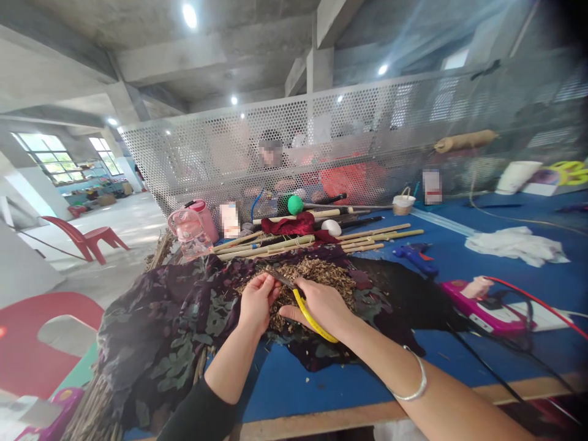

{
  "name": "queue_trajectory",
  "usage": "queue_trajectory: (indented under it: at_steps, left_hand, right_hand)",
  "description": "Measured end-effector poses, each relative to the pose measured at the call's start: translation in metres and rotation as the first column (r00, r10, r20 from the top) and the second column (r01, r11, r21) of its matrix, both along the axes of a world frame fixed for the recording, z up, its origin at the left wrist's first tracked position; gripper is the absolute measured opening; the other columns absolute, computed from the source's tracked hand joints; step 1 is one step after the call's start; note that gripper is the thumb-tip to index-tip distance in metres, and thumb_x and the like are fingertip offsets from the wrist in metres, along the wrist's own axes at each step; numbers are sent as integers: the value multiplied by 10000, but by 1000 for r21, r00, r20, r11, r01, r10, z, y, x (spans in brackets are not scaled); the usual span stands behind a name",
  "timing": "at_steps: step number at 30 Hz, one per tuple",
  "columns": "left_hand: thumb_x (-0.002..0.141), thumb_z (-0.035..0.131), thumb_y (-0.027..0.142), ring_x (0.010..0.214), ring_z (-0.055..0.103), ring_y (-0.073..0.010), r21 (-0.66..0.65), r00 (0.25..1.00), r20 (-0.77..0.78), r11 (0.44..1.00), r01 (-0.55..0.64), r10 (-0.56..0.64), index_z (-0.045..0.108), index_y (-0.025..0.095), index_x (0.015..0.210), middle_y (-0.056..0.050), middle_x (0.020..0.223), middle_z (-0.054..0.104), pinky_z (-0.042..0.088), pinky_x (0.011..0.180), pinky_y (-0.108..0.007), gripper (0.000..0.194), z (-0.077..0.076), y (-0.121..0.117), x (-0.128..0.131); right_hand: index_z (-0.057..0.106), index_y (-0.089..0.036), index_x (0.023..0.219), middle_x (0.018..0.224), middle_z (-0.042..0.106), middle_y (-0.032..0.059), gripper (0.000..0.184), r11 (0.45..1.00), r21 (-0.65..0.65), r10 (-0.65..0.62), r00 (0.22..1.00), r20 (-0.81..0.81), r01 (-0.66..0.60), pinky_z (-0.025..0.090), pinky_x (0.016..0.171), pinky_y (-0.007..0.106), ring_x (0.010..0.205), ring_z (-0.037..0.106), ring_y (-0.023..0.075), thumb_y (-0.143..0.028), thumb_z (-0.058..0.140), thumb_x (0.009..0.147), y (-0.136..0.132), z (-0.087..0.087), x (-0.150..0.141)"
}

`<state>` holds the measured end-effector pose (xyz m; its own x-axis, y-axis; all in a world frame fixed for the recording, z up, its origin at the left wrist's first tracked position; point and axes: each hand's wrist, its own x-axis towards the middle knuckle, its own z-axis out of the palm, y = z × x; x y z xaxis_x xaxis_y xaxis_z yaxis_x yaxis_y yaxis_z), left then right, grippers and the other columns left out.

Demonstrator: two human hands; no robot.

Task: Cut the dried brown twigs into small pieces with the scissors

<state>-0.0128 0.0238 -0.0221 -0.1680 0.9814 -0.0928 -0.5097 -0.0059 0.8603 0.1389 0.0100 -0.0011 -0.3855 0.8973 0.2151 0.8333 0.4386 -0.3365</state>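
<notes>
My right hand [324, 304] grips scissors with a yellow handle [309, 316], the dark blades pointing up and left. At the blade tips my left hand [255, 301] is closed in a pinch; what lies between its fingers is too small to make out. Both hands are over a heap of short brown dried pieces [324, 272]. Under the heap spreads a dark cloth with a leaf pattern [181, 324]. Dry stalks [94, 392] stick out from below the cloth at the left.
Behind the heap lie bamboo sticks [386, 236], a dark red cloth [291, 225] and a green ball [295, 204]. A blue glue gun [417, 257] and a magenta power strip [487, 306] with cables are on the blue table [280, 383] at right. A perforated metal screen [206, 153] stands behind.
</notes>
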Motion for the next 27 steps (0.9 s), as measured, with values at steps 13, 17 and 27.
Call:
queue_trajectory:
  at_steps: [13, 17, 27]
  left_hand:
    - [531, 798, 315, 616, 556, -47, -2, 1000, 6, 1000, 6, -6, 650, 128, 723, -2, 724, 618, 462, 560, -127, 307, -1, 0, 0]
    - [538, 796, 305, 591, 552, -45, -23, 1000, 11, 1000, 11, -11, 644, 123, 727, 0, 696, 614, 465, 556, -131, 304, -1, 0, 1]
    - [553, 788, 310, 558, 549, -55, -25, 1000, -16, 1000, 6, -6, 625, 120, 714, 3, 635, 598, 463, 529, -145, 297, 0, 0, 0]
  right_hand:
    - [499, -180, 1123, 968, 643, 100, 599, 999, 25, 31, 999, -16, -31, 436, 731, 305, 905, 629, 247, -659, 446, 767, 1, 0, 2]
    - [516, -190, 1107, 968, 659, 95, 564, 1000, 3, 18, 1000, -16, -18, 434, 740, 296, 927, 628, 246, -643, 444, 780, 0, 2, 0]
    - [576, -225, 983, 847, 701, 73, 516, 1000, -20, -15, 999, 28, 16, 413, 627, 273, 814, 660, 244, -672, 414, 783, -1, 4, 1]
